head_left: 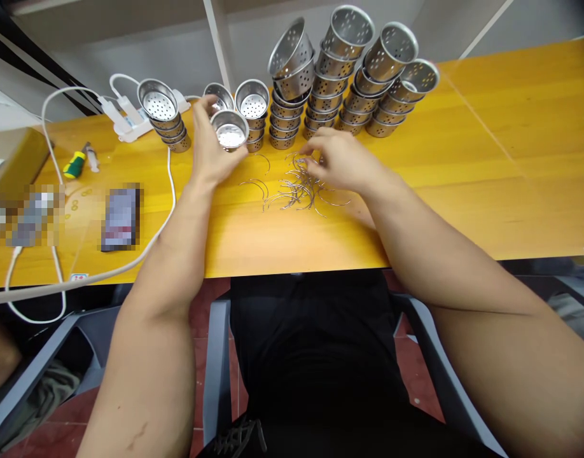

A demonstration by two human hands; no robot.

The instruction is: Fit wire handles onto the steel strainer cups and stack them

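A workshop, seemingly; stacked metal cups (326, 103); loose curved wires (292, 186).

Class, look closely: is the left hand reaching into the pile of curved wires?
No, the left hand holds a metal cup, while the right hand is at the curved wires.

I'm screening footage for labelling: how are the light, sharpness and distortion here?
Head view: pale sheen on the table, bright glare inside the cup in the left hand; head view: right hand slightly soft, overlapping wires hard to separate; head view: right arm seemingly stretched toward the corner, pixelation masking a flat item.
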